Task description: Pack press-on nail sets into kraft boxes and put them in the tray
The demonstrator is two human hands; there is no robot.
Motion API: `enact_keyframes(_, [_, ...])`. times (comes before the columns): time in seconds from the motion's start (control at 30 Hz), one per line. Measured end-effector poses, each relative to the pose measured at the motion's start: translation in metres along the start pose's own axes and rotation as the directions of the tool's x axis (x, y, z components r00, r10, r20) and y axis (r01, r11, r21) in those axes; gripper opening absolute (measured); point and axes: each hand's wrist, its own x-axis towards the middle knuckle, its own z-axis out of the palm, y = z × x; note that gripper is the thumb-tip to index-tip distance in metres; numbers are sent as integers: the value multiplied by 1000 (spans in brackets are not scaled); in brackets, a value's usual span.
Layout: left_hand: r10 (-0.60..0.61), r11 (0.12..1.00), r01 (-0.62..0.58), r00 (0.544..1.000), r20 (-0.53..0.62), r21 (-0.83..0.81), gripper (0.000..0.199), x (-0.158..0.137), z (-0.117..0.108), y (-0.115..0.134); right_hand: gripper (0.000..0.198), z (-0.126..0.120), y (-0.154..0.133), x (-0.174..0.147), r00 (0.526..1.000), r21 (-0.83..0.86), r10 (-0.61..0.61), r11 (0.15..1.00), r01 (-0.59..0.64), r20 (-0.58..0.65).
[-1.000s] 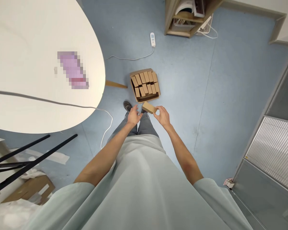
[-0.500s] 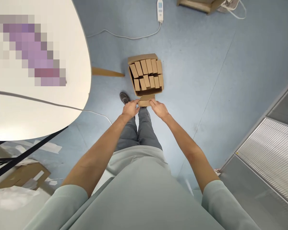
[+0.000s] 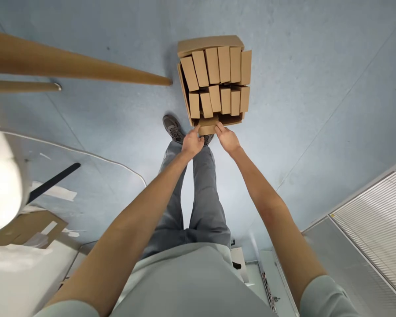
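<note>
Between my two hands is a small brown cardboard box [image 3: 207, 129], at the near edge of a larger open carton [image 3: 211, 42] on the floor. My left hand [image 3: 193, 142] grips its left end, and my right hand [image 3: 227, 138] has its fingers closed on the right end. Inside the carton, several similar small boxes [image 3: 212, 66] stand upright in two rows. A dark gap shows along the carton's near side, to the right of the held box. The underside of the held box is hidden.
A wooden table leg [image 3: 119, 75] reaches the floor left of the carton. A white cable [image 3: 86, 153] crosses at left beside the white tabletop [image 3: 3, 185]. My shoe [image 3: 172, 127] is close to the carton's near left corner. A louvred panel [image 3: 376, 229] stands at right.
My body has bent lower, so the carton appears larger and nearer. Both hands have moved the small box forward to the carton's near edge. The tabletop has shifted left in view.
</note>
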Motion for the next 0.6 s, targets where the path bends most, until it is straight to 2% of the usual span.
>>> enact_keyframes(0.17, [26, 997, -28, 999, 33, 73, 71, 41, 13, -26, 43, 34, 21, 27, 999, 49, 43, 998, -42, -21])
enact_keyframes(0.3, [2, 998, -5, 999, 47, 59, 72, 57, 18, -36, 44, 49, 23, 36, 996, 88, 80, 993, -77, -26])
enact_keyframes(0.47, [-37, 994, 25, 992, 118, 107, 66, 44, 16, -26, 43, 50, 7, 26, 979, 121, 201, 973, -198, -15])
enact_keyframes(0.6, [-46, 972, 3, 983, 177, 234, 56, 11, 1, -4, 44, 39, -13, 3, 977, 159, 207, 967, -198, -45])
